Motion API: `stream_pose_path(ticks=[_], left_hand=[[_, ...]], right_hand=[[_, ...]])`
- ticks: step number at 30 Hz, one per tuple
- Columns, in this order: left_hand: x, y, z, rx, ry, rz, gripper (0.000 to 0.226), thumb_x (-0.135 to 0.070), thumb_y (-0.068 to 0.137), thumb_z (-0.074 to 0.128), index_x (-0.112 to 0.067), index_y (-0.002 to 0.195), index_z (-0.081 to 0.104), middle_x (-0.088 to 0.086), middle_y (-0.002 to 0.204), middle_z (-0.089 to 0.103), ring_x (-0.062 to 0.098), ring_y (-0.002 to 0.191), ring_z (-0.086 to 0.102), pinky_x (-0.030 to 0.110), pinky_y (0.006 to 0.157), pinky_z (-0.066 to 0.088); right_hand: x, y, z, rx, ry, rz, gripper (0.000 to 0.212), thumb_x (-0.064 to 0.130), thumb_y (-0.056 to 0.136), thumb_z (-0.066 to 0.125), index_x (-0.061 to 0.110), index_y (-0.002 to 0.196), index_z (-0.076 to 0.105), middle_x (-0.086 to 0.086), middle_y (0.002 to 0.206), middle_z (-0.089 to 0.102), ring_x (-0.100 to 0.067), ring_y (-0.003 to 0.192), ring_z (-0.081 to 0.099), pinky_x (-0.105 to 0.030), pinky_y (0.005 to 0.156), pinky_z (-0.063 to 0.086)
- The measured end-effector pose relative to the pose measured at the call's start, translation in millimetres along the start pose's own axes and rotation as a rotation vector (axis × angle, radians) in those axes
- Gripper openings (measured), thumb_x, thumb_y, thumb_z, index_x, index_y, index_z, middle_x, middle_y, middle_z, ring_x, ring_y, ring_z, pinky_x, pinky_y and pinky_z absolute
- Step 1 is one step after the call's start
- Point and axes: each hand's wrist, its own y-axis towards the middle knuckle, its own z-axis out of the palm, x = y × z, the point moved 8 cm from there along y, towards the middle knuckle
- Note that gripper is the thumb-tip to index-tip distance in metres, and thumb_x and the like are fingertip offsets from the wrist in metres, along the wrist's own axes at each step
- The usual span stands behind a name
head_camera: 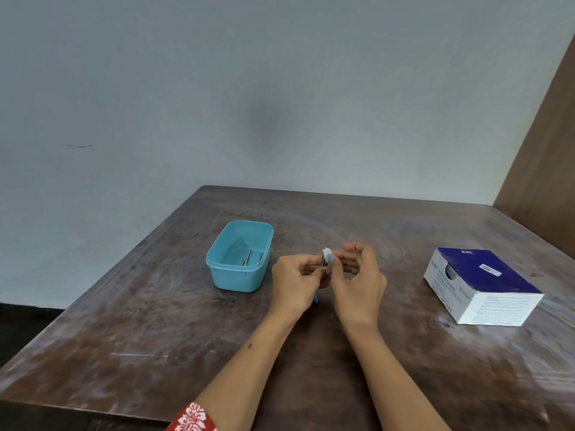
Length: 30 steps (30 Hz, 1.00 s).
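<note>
Table [155, 337] worn wood, grey wall [280, 88]; L hand [295, 279], R hand [361, 275] pinch pad [326, 253].

Head-worn view faces forward and down, close above left hand [295, 279] and right hand [359, 283] over table [155, 337]

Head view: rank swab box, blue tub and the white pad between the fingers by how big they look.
1. Swab box.
2. Blue tub, slightly smaller but farther back, so unsure.
3. White pad, far smallest.

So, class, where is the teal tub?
In the head view, the teal tub stands on the table, left of centre, just left of the left hand.
</note>
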Motion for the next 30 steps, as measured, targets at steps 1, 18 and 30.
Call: stream_pose_path(ticks=[1, 18, 30], left_hand=[[1, -1, 3, 0.029, 0.001, -0.011, 0.022, 0.004, 0.081, 0.065, -0.006, 0.1, 0.071, -0.007, 0.075, 0.069, 0.006, 0.07, 0.07, 0.015, 0.063, 0.055], [12, 4, 7, 0.028, -0.297, -0.129, 0.032, 0.011, 0.079, 0.064, -0.001, 0.108, 0.067, 0.013, 0.099, 0.07, 0.012, 0.078, 0.068, 0.017, 0.064, 0.055], [12, 2, 7, 0.028, -0.397, -0.191, 0.038, 0.014, 0.077, 0.063, 0.002, 0.113, 0.062, 0.013, 0.101, 0.067, 0.004, 0.066, 0.069, 0.014, 0.057, 0.053]], right_hand=[[-1, 1, -3, -0.027, 0.004, 0.006, 0.025, 0.001, 0.084, 0.062, 0.022, 0.092, 0.052, 0.018, 0.081, 0.062, -0.001, 0.079, 0.064, -0.017, 0.071, 0.053], [-9, 1, 4, 0.033, -0.027, 0.045, 0.025, 0.004, 0.081, 0.064, 0.026, 0.092, 0.06, 0.015, 0.081, 0.065, 0.01, 0.082, 0.058, -0.004, 0.073, 0.039], [-9, 0, 5, 0.06, 0.006, 0.078, 0.02, 0.006, 0.083, 0.062, 0.023, 0.092, 0.058, 0.012, 0.078, 0.067, 0.009, 0.08, 0.059, 0.0, 0.068, 0.038]])
